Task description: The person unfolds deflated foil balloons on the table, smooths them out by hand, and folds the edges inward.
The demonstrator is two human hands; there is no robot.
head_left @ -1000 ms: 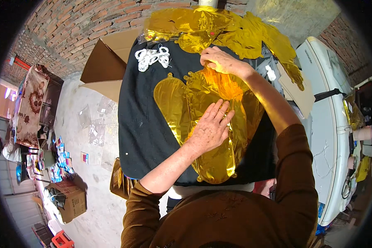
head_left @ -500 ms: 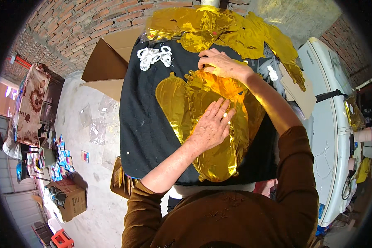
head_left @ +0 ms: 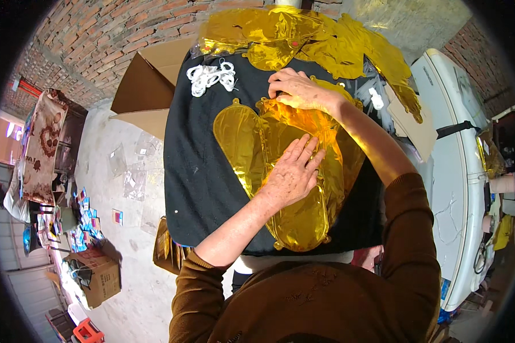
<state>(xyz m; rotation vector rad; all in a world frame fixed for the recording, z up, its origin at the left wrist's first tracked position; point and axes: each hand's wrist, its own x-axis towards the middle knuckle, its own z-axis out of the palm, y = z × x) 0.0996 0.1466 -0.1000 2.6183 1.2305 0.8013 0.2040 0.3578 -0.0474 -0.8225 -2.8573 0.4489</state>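
Note:
A shiny gold foil balloon (head_left: 303, 228), flat and uninflated, lies lengthwise on a table covered in black cloth. My left hand (head_left: 292, 174) rests palm down on its middle with the fingers stretched out. At the balloon's far end, my right hand (head_left: 303, 91) has its fingers curled over the foil edge, where the film is creased and glows orange. The right fingertips are partly hidden. Another gold lobe (head_left: 234, 131) spreads out to the left of the part under my hands; I cannot tell whether it is the same piece.
White string loops (head_left: 212, 77) lie at the far left of the black cloth (head_left: 194, 183). More gold foil (head_left: 349, 46) is heaped along the far edge. Clear plastic strips and a small white bottle (head_left: 376, 99) sit at right, beside a white freezer (head_left: 449, 188). An open cardboard box (head_left: 146, 86) stands left.
My right hand has shifted slightly left along the foil's far edge. The left hand stays flat in the same place.

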